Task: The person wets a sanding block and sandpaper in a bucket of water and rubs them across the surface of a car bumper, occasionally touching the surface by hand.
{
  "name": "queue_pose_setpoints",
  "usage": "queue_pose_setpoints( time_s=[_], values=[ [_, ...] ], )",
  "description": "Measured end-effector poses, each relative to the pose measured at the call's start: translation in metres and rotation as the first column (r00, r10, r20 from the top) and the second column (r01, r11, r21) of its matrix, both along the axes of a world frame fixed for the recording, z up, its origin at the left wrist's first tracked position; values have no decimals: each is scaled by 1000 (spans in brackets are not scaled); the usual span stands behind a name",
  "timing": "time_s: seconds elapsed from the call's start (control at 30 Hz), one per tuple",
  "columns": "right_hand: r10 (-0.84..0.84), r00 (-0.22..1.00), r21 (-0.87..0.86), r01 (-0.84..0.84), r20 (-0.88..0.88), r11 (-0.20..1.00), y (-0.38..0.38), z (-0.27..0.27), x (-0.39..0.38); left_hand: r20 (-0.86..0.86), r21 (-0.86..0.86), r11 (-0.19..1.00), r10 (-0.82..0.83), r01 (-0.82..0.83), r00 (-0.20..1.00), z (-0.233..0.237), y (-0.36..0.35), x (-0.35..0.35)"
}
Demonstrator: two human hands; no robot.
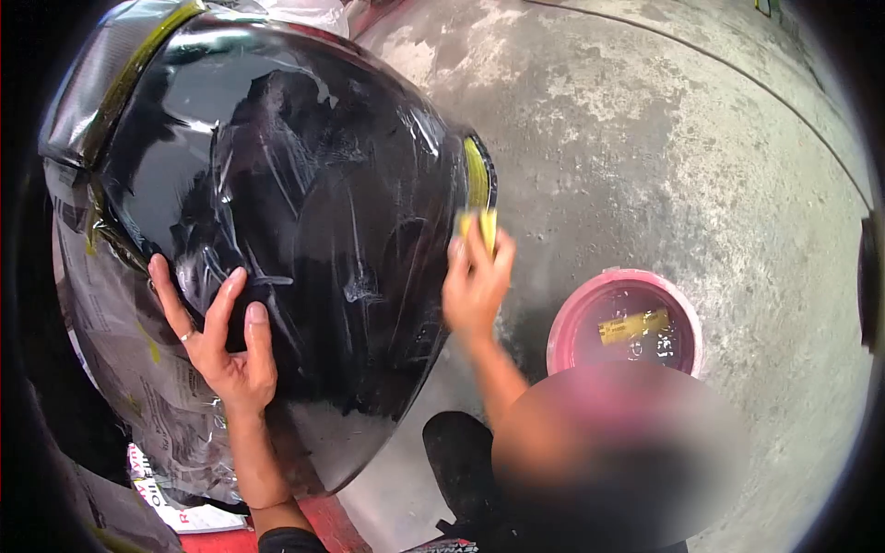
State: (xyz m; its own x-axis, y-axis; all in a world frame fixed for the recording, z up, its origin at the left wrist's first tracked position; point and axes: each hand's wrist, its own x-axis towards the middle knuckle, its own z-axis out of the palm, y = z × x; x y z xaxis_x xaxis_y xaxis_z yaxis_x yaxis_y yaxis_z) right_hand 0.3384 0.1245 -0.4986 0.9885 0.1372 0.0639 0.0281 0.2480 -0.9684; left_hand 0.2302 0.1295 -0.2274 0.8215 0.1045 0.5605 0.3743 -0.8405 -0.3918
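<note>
A glossy black car body panel, wet and streaked with whitish film, fills the left and middle of the view. My left hand rests on its lower left side, fingers spread, a ring on one of them. At the panel's right edge, my right hand pinches a small yellow piece of sandpaper. Just above it, a yellow-green strip with a dark border runs along that edge. Part of the sandpaper is hidden by my fingers.
A pink bucket of water with a yellow printed strip in it stands on the concrete floor. Newspaper and plastic masking cover the left side. A dark cable crosses the floor. The lower right is blurred.
</note>
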Motion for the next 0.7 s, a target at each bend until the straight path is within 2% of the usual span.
queue_pose_setpoints(
  time_s=[0.03,0.07,0.13,0.17,0.2,0.27,0.37,0.4,0.47,0.53,0.57,0.67,0.7],
  values=[
    [-37,999,-1,37,19,999,-10,4,-27,-9,0,1000,10,-10,1000,0,-2,-3],
    [-45,999,-1,45,16,999,-5,5,-16,-17,9,1000,4,-4,1000,0,1,0],
    [18,1000,8,-18,-21,1000,8,11,28,-32,36,999,-6,7,999,-1,0,1],
    [106,993,23,-105,-51,994,24,10,65,-14,20,1000,-10,10,1000,-2,1,1],
    [166,986,1,-166,-17,986,38,10,101,-2,1,1000,-13,13,1000,-2,1,0],
    [164,986,-23,-163,43,986,49,4,118,-19,51,999,-6,7,1000,1,-1,4],
    [120,993,136,-117,-17,984,12,-2,55,-15,32,999,38,-37,999,0,-2,2],
    [30,999,101,-32,15,994,4,-3,28,-19,36,999,27,-27,999,0,-1,3],
    [18,998,48,-21,58,999,17,-11,39,6,16,999,31,-31,999,-1,1,2],
    [173,985,116,-171,-10,979,40,-4,100,30,-10,999,32,-32,999,-5,1,4],
    [207,978,29,-208,33,978,49,-3,122,37,-14,999,43,-43,998,-5,-1,5],
    [189,981,3,-189,-33,982,30,-3,96,40,-6,999,37,-37,999,-1,-1,10],
    [128,991,13,-128,-24,992,23,-9,71,28,4,999,33,-33,999,-1,-1,10]
  ],
)
